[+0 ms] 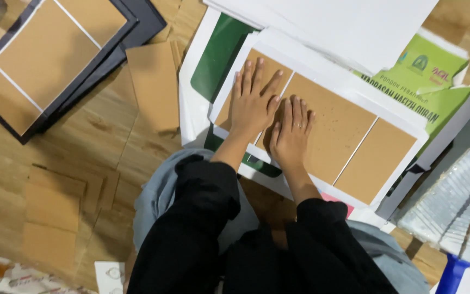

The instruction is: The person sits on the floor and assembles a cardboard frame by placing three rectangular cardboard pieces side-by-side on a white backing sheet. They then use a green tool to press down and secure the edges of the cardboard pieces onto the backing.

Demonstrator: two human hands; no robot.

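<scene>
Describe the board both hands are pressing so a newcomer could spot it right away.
Start at the white sheet in the frame's centre. Three brown boards lie on it in a row, and the left hand and right hand press flat on the leftmost board. The other two are untouched.

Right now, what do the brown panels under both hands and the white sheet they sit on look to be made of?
The brown panels look like stiff greyboard or cardboard: matte, flat, faintly speckled, with clean straight edges. The white sheet beneath looks like smooth paper, possibly coated; its finish is hard to judge. The left hand and right hand lie flat on the panels, palms down.
</scene>
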